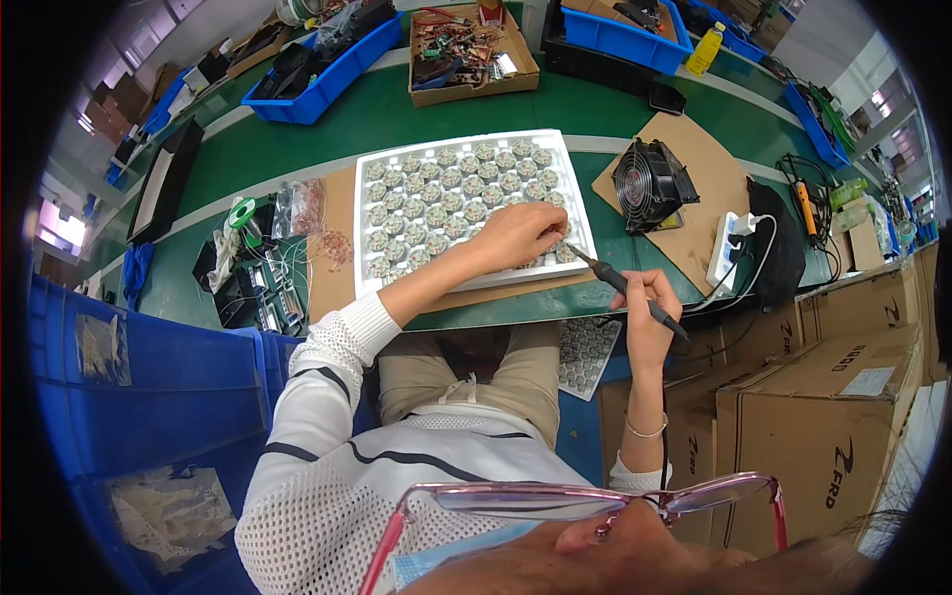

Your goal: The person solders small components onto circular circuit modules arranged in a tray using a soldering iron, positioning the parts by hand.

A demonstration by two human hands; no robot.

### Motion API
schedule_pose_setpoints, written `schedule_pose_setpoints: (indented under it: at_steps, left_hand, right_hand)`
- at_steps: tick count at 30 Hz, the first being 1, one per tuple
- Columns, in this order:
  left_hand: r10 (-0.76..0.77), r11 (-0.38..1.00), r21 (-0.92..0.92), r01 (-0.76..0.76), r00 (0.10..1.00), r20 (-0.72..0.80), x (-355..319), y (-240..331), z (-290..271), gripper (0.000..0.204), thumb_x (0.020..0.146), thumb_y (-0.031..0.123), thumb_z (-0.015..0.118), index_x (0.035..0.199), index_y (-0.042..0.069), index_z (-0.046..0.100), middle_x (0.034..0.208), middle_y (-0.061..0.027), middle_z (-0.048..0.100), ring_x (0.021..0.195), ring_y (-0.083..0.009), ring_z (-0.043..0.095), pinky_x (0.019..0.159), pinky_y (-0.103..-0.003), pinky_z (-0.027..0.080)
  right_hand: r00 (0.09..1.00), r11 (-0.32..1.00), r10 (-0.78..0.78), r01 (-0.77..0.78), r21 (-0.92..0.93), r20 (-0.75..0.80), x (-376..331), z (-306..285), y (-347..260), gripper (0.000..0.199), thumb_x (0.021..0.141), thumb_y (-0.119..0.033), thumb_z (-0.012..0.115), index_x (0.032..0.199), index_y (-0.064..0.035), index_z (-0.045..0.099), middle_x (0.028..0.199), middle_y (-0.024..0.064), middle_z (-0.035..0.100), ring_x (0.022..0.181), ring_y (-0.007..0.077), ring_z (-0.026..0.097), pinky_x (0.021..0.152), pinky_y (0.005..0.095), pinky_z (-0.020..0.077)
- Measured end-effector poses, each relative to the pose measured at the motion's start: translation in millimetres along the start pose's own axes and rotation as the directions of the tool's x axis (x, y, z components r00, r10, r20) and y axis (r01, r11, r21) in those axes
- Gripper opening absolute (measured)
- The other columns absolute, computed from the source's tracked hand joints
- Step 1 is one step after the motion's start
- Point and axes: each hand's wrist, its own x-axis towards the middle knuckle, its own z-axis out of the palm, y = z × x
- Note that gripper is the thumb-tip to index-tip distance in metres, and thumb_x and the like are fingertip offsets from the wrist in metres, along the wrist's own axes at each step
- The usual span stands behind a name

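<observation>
White plastic tray [580, 193], moulded into a grid of pockets, lies flat on a sheet of brown cardboard [332, 268] on the green bench, w/ a small round star-edged grey board seated in nearly every pocket. Left hand [516, 235] rests palm-down on the tray's near right corner, fingers curled w/ the tips pinched over one board [561, 234]; can't tell if it is actually lifted. Right hand [645, 297], just off the tray's near edge, is closed pen-style round a black soldering iron [627, 290], tip angled up-left toward the left hand's fingertips. Beyond the right hand: a black fan [647, 181] on cardboard, plus a white power strip [729, 253]. Left of the left forearm: a solder reel [241, 212] & loose wires. Below the right hand, a second tray [583, 357] shows under the bench edge.
</observation>
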Motion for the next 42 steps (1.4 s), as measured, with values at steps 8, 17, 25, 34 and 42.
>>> schedule_pose_setpoints:
  at_steps: [8,17,25,34,42]
  left_hand:
    - [0.031,0.999,0.02,-0.031,0.999,-0.026,-1,2,4,0.012,0.092,0.019,0.063,0.095,0.007,0.063,0.091,-0.0109,0.065,0.086,-0.0335,0.065,0.071,-0.044,0.051]
    - [-0.025,1.0,0.009,0.025,0.999,0.023,-2,1,-1,0.013,0.092,0.023,0.062,0.096,0.011,0.065,0.09,-0.0101,0.069,0.086,-0.0336,0.067,0.071,-0.047,0.052]
    - [-0.022,0.999,-0.043,0.021,0.999,-0.036,-5,6,-2,0.016,0.093,0.023,0.061,0.098,0.008,0.063,0.089,-0.0117,0.069,0.087,-0.0347,0.067,0.072,-0.048,0.052]
    - [0.08,0.996,-0.035,-0.08,0.997,-0.002,-7,7,2,0.013,0.093,0.022,0.063,0.096,0.009,0.063,0.09,-0.0089,0.063,0.09,-0.0313,0.064,0.073,-0.044,0.051]
    - [0.082,0.996,-0.042,-0.083,0.996,-0.015,-10,6,4,0.014,0.093,0.023,0.063,0.096,0.01,0.065,0.091,-0.0077,0.064,0.092,-0.0303,0.064,0.073,-0.044,0.051]
  right_hand:
    - [1.0,1.0,0.007,-0.007,-0.003,0.009,0,1,0,0.016,0.099,-0.012,0.058,0.094,0.001,0.065,0.067,0.0055,0.067,0.06,0.0054,0.058,0.055,0.0217,0.039]
    - [0.999,1.0,-0.018,0.018,-0.009,-0.031,1,-8,-12,0.017,0.1,-0.013,0.058,0.093,0.0019,0.063,0.069,0.0059,0.067,0.063,0.0061,0.059,0.058,0.0218,0.0414]
    - [0.999,0.996,-0.054,0.054,-0.072,-0.006,8,-9,-26,0.015,0.098,-0.011,0.063,0.089,0.0011,0.06,0.068,0.0042,0.065,0.06,0.0044,0.055,0.057,0.0202,0.0398]
    - [1.0,0.99,0.005,-0.005,-0.139,-0.004,17,-8,-35,0.019,0.095,-0.01,0.062,0.081,0.0016,0.06,0.058,0.0004,0.058,0.052,0.0028,0.048,0.049,0.0229,0.0329]
    - [0.999,0.974,0.037,-0.033,-0.223,0.014,25,-3,-38,0.02,0.092,-0.014,0.063,0.078,0.0,0.061,0.052,0.0014,0.054,0.048,0.0047,0.046,0.048,0.0263,0.0338]
